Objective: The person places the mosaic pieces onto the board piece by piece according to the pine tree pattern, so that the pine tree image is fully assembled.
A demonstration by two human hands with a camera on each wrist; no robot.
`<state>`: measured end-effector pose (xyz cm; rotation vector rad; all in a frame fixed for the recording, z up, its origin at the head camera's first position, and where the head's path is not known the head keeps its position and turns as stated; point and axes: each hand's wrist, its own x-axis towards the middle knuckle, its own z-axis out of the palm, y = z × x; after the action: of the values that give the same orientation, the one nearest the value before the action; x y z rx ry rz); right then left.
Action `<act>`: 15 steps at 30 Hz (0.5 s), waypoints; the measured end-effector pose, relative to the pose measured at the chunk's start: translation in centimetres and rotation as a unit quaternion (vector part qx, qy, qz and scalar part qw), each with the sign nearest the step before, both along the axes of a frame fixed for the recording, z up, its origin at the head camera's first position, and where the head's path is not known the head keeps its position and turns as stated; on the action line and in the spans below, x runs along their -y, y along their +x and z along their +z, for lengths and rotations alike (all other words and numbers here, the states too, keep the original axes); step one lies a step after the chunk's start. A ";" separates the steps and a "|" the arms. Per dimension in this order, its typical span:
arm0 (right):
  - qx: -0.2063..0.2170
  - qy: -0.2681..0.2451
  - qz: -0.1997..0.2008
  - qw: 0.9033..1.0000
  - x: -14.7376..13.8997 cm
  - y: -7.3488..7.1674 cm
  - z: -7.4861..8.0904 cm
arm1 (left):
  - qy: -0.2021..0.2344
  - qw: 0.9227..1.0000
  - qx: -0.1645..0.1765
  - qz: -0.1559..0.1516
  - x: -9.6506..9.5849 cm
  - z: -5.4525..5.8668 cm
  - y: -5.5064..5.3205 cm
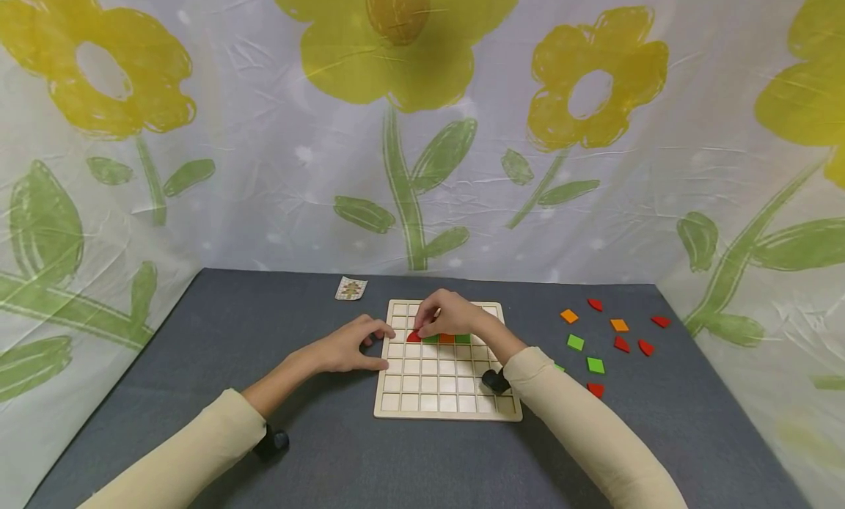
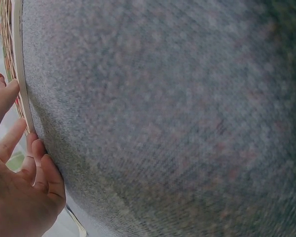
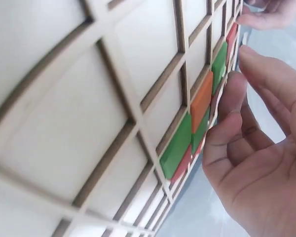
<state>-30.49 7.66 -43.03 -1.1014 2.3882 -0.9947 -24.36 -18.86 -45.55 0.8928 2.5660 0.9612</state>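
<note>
A pale wooden grid board [image 1: 429,384] lies on the table. My left hand [image 1: 353,345] is at its left edge, thumb and forefinger spread and touching the rim. The left wrist view shows the left hand [image 2: 27,187] with its other fingers loosely bent beside the board's edge. Over the upper rows, my right hand [image 1: 449,315] has its fingertips right at a red rounded tile [image 1: 414,337]. A row beside it has a green tile [image 3: 219,65], an orange tile [image 3: 202,96] and another green tile [image 3: 176,147]. In the right wrist view nothing shows between the right hand's [image 3: 266,123] thumb and forefinger.
Several loose tiles lie right of the board, including an orange tile [image 1: 619,325], a green tile [image 1: 595,365] and a red tile [image 1: 645,347]. A small patterned card [image 1: 350,288] lies behind the board. A flowered cloth [image 1: 284,201] hangs behind the dark table [image 1: 264,311].
</note>
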 end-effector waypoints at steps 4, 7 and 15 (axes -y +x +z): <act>-0.002 -0.018 0.013 1.000 -1.3 0.1 0.3 | 0.000 1.000 -0.003 -0.002 -0.1 0.0 0.0; 0.006 -0.026 0.011 1.000 -2.6 0.3 0.6 | 0.001 1.000 -0.006 -0.002 -0.1 -0.1 0.0; 0.035 -0.049 -0.002 0.998 -6.8 1.1 1.0 | 0.001 1.000 -0.012 -0.006 0.1 -0.3 -0.1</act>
<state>-29.36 14.45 -42.04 -1.0762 2.3099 -1.1430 -24.43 -18.95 -45.82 0.9253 2.5764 0.9565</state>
